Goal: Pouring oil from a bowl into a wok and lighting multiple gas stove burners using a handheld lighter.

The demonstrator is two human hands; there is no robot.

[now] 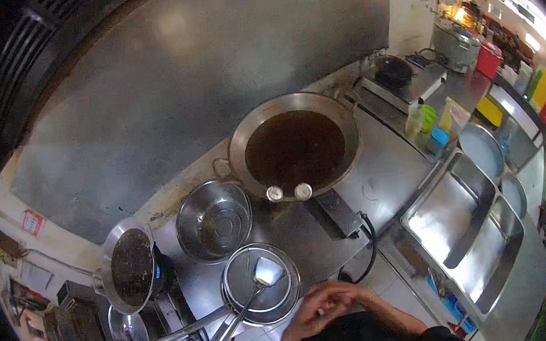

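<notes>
My left hand (311, 310) and my right hand (339, 292) meet in front of my body, fingers bent and overlapping. A small pale spot shows between them; whether they hold anything cannot be made out. Nearest to them is a round strainer (236, 272) resting on a metal bowl (293, 306), its long handle pointing to the lower left. Across the strainer lies a metal wok ladle (268, 272). Farther off, a large two-handled wok (239, 154) holds dark liquid (296, 151), with two round pale objects (289, 192) at its near rim.
An empty-looking steel basin (216, 220) stands left of the wok. At far left, a pan of dark liquid (134, 263) sits over a blue burner flame (158, 270), above another metal pan (130, 332). Steel trays (449, 212), bottles (413, 120) and a hose (373, 244) are at right.
</notes>
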